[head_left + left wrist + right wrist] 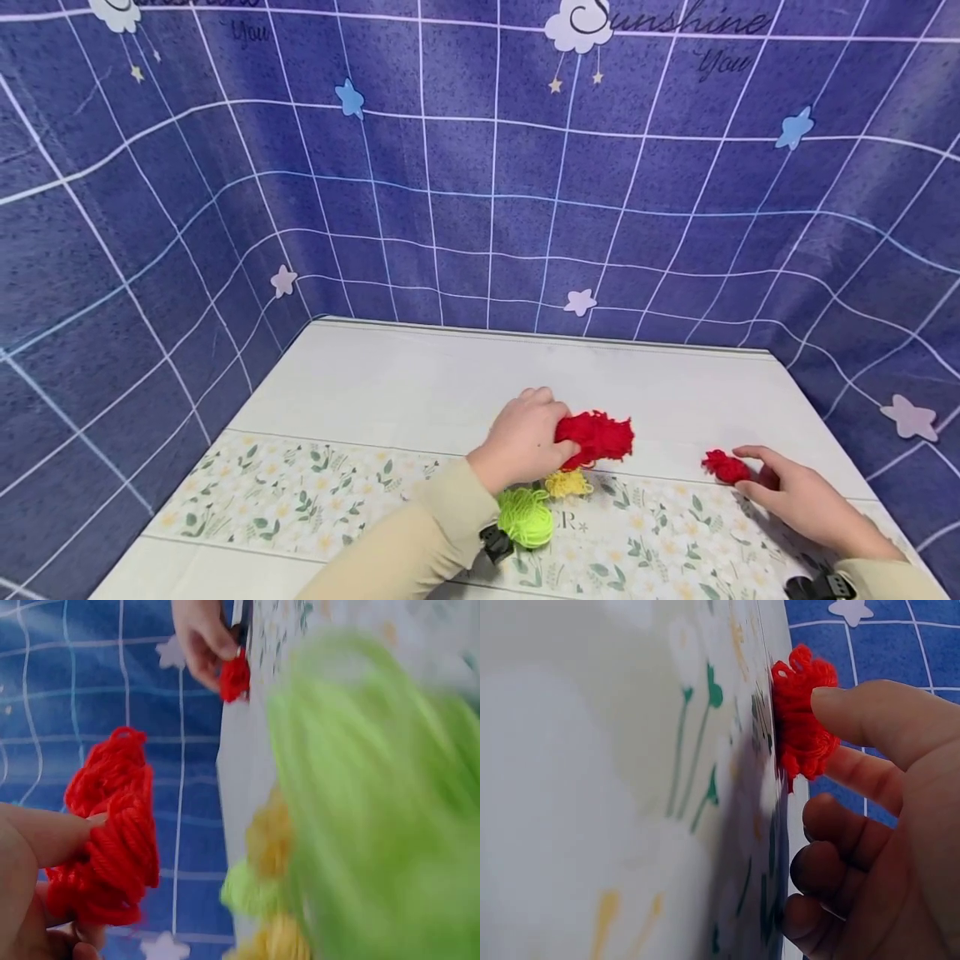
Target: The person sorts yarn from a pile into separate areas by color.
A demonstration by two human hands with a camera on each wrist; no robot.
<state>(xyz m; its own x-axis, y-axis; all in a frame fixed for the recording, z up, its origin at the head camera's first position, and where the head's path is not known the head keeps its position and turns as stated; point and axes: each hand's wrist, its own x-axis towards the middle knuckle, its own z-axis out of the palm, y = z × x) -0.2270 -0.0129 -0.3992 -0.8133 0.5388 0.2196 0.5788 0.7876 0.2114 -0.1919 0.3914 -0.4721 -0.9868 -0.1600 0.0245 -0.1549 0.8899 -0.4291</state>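
My left hand [525,437] grips a large bundle of red yarn [596,437] over the middle of the table; in the left wrist view its thumb lies across the looped strands of this red bundle [120,832]. Farther right, a smaller bundle of red yarn [725,467] sits on the table. My right hand [798,496] pinches its near edge between thumb and index finger. The right wrist view has the thumb over the small red bundle [806,712], the index finger passing behind, and the other fingers curled beside the tabletop.
Below the left hand lie a lime green yarn ball [527,518] and a yellow yarn bundle [567,483]. Blurred green yarn [375,810] fills much of the left wrist view. The white table covering [390,367] has a floral band; a blue gridded curtain [465,217] surrounds the back and sides.
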